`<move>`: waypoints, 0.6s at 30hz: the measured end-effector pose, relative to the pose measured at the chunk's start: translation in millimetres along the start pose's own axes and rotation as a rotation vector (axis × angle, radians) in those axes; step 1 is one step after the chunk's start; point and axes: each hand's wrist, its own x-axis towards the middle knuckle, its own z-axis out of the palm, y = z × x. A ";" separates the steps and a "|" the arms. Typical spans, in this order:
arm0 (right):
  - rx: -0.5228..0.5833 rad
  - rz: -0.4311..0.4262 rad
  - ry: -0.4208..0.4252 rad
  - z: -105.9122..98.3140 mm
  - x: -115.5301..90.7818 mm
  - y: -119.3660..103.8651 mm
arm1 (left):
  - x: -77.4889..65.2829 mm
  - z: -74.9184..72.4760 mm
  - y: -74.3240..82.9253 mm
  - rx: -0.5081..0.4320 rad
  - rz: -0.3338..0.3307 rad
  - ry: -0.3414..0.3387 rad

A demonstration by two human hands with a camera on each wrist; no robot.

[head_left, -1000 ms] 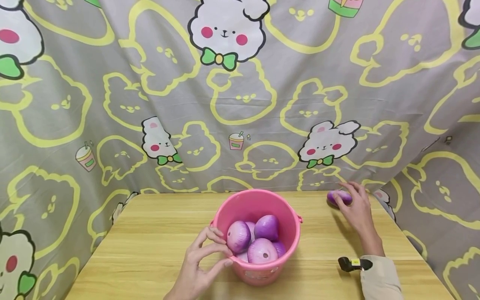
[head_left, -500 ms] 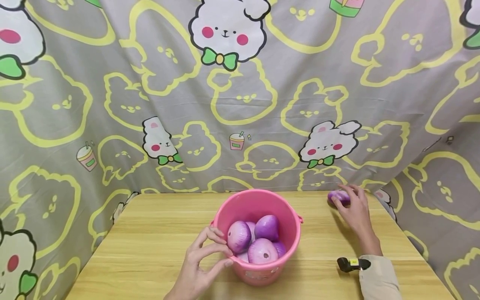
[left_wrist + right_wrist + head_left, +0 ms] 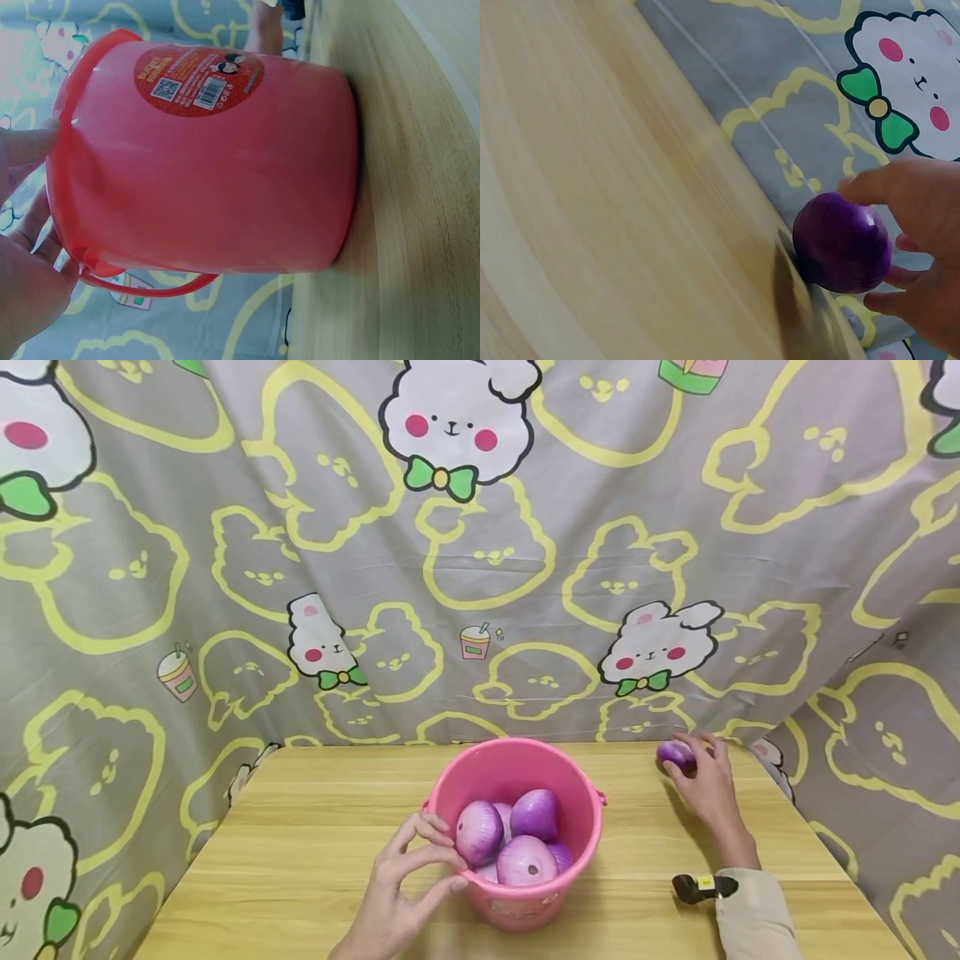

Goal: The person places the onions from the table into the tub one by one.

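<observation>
A pink bucket point(image 3: 517, 910) stands upright on the wooden table, with several purple onions point(image 3: 525, 860) inside it. My left hand point(image 3: 397, 885) grips the left part of its rim between thumb and fingers; the left wrist view shows that hand point(image 3: 34, 262) at the rim too. Near the table's back right, a single purple onion point(image 3: 672, 755) sits between the thumb and fingers of my right hand point(image 3: 708, 781). From the right wrist, this onion point(image 3: 840, 244) appears round and dark at the table edge, with fingers point(image 3: 889, 304) touching its side.
A grey patterned curtain point(image 3: 517, 593) hangs behind the table point(image 3: 322, 827) and along both sides. The bucket's handle point(image 3: 157, 290) hangs down its side. A black device point(image 3: 703, 888) is strapped to the right wrist.
My right hand has drawn slightly left and toward me, its fingers closing in around the onion, which has turned a little. The left hand and the bucket have stayed in place.
</observation>
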 end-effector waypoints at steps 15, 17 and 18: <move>-0.017 -0.016 -0.016 6.9 0.2 8.2 | 1.0 0.4 -1.1 -0.004 0.008 0.000; -0.012 -0.018 -0.020 8.3 0.3 8.6 | 0.9 0.1 -1.1 -0.004 0.008 -0.001; -0.010 -0.016 -0.021 9.0 0.4 8.7 | 0.9 -0.1 -1.1 -0.005 0.008 -0.002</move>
